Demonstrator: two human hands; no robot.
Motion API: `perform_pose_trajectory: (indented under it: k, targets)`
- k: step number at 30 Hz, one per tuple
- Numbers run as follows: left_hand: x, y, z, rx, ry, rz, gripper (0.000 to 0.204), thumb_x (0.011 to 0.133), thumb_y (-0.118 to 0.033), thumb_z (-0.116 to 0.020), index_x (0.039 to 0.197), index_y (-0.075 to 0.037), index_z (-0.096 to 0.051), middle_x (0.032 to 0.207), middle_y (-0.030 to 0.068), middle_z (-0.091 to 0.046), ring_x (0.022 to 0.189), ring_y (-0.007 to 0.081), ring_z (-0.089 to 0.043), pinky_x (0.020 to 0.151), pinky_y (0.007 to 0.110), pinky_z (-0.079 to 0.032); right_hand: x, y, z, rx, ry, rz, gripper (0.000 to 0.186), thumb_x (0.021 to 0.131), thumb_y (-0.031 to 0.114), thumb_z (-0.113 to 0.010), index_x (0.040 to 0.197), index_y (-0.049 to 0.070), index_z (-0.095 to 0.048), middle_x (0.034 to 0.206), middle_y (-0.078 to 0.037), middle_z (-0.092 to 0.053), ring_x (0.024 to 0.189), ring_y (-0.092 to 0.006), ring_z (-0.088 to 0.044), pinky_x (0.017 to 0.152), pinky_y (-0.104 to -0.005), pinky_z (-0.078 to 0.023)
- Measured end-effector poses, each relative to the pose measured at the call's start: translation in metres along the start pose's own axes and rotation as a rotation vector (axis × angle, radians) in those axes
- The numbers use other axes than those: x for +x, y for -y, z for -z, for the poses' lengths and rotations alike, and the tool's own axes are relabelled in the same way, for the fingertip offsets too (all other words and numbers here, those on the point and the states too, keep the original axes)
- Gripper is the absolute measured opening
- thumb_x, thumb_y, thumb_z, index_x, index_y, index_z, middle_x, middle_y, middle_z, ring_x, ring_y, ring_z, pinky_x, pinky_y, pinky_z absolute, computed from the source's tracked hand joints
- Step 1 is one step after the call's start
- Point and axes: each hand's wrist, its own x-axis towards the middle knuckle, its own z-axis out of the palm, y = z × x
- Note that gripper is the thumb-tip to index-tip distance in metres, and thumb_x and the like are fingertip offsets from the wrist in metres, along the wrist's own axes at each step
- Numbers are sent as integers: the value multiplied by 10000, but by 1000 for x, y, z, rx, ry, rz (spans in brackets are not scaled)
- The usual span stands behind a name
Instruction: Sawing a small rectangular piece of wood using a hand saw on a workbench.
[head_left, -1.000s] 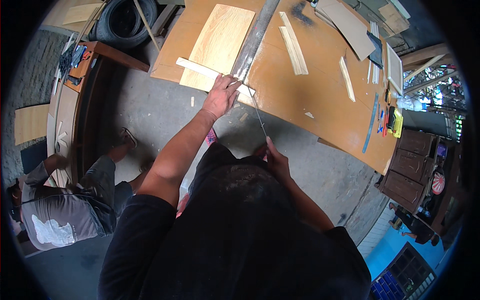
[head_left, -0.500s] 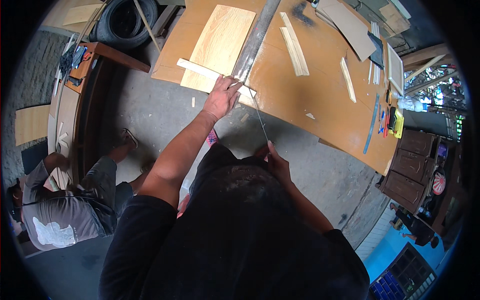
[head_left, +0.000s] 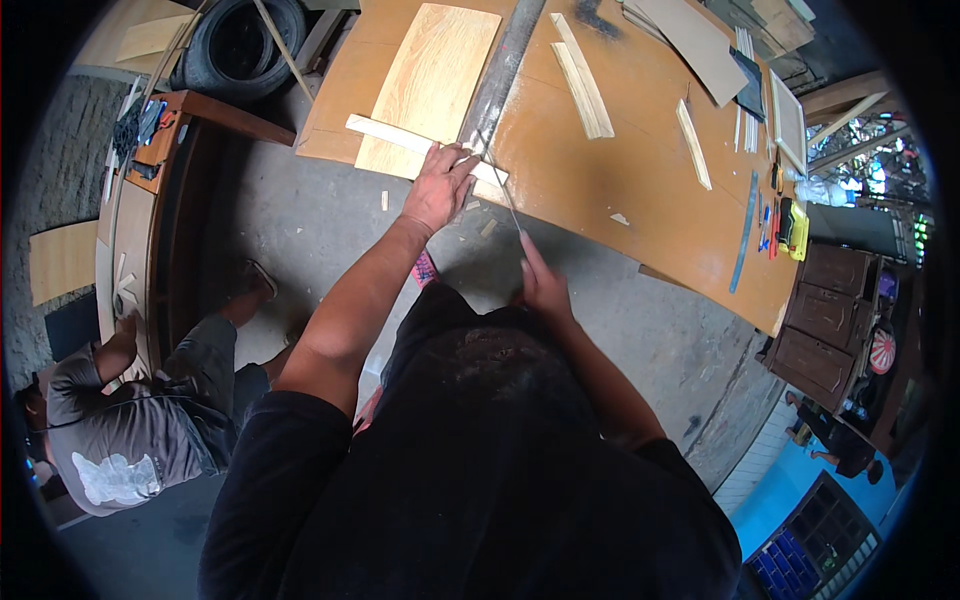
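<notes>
Right hand: has pushed forward toward the table since the earlier frames; its fingers are closed on the near end of a thin tool.
Thin tool: has slid forward too, its far end now well past the strip; the shaft crosses by the strip's right end, and its exact kind is hard to tell.
Left hand: keeps its place on the strip, fingers laid over the top; whether the thumb grips from below cannot be told.
Wood strip: pale and narrow, at the table's near edge, lying across the near end of the board, its right end beyond it.
Board: pale, wide and flat, in the same place on the table.
Table: brown, with a dusty dark band running away from the hands.
Loose strips: two touching, farther up the table, unmoved.
Co-worker: off to the left, one arm now stretched toward the wood scraps on the side bench.
Tire: black, beyond the bench.
</notes>
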Motion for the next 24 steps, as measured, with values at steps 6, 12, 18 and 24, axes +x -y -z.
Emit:
perform_pose_trajectory:
  k: [6,12,18,24]
  targets:
    - [-2,2,1,-22,19,-5,332,871,-102,-659,1201,-63,-646,1188,134,-592,1226,323,-530,1135,509,-336,-52,-6,18,64,-6,-3,476,984,126,-488,1458,158,-454,890,-277,-644,869,-406,-684,791,-419,-537]
    - [1,-2,-3,-28,7,-16,341,865,-103,-666,1203,-63,-647,1187,129,-595,1227,318,-528,1138,506,-333,64,6,-11,-41,-64,105,479,973,122,-506,1448,159,-466,862,-277,-638,786,-457,-642,699,-484,-514]
    - [-2,-2,0,-5,27,16,339,882,-121,-647,1216,-68,-640,1200,125,-591,1243,307,-514,1151,495,-320,8,-3,-7,27,-47,43,475,977,123,-499,1450,159,-464,828,-272,-631,753,-433,-654,692,-482,-516]
    - [-3,2,0,-31,33,-3,332,882,-118,-646,1210,-65,-643,1209,124,-593,1249,309,-510,1155,499,-313,-60,-11,13,61,-89,84,475,993,147,-487,1465,177,-451,796,-225,-618,684,-328,-655,662,-435,-516]
